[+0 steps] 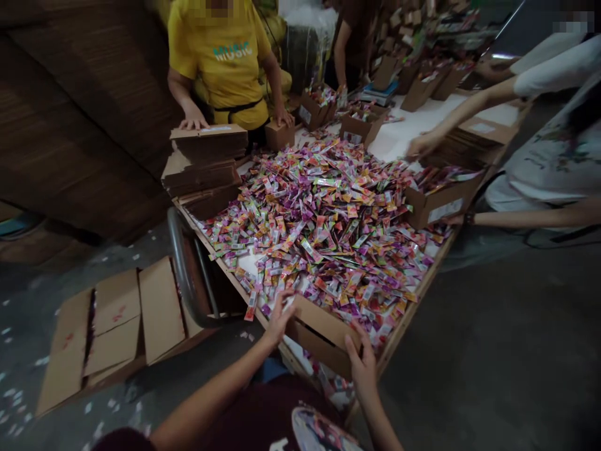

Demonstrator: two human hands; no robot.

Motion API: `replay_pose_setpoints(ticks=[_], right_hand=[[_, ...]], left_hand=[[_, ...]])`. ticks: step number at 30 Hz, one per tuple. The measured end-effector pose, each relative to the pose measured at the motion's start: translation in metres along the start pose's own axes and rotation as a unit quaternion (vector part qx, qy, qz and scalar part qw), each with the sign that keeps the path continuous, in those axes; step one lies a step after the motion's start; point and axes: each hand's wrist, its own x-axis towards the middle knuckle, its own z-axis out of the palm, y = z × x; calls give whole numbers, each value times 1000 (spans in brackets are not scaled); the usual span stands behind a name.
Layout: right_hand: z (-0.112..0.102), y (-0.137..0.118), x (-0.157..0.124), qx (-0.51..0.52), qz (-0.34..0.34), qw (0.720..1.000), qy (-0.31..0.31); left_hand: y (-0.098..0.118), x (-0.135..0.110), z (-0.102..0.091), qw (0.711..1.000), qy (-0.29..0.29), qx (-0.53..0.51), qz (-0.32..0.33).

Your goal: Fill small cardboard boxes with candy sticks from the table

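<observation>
A small brown cardboard box [315,330] rests at the near edge of the table [425,282]. My right hand [362,363] grips its near right side, thumb on the rim. My left hand [280,318] is at its left end, fingers curled over the corner and touching the sachets there. A wide heap of colourful sachets [323,219] covers the table beyond the box.
A stack of flat cartons [206,166] sits at the table's far left under the hands of a person in a yellow shirt [220,59]. A person in white [554,156] at the right holds a box of sachets [439,197]. A big carton [117,326] lies on the floor at left.
</observation>
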Motion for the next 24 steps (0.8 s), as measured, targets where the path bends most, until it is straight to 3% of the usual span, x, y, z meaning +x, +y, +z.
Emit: replay_pose_setpoints(ticks=[2, 4, 7, 9, 13, 15, 17, 21, 24], right_hand=[[-1, 2, -3, -15, 3, 1000, -1], [-5, 4, -5, -22, 8, 1000, -2], [-10, 5, -7, -22, 14, 1000, -5], [-11, 5, -6, -18, 18, 1000, -10], [-6, 4, -6, -16, 27, 1000, -2], [-4, 3, -6, -21, 33, 999, 4], [-3, 2, -5, -27, 37, 999, 15], [0, 0, -2, -21, 49, 998, 23], [1, 1, 0, 28, 62, 998, -12]], left_hand=[[-20, 5, -22, 994, 98, 44, -26], [-39, 16, -48, 981, 157, 100, -48], [-58, 41, -75, 974, 147, 159, -64], [-61, 62, -79, 975, 116, 176, -65], [-45, 100, -61, 982, 51, 178, -31], [-30, 103, -44, 986, 21, 163, -9], [-15, 86, -28, 990, -39, 133, 4], [8, 27, -7, 968, -234, 90, 27], [16, 8, 2, 968, -240, 70, 22]])
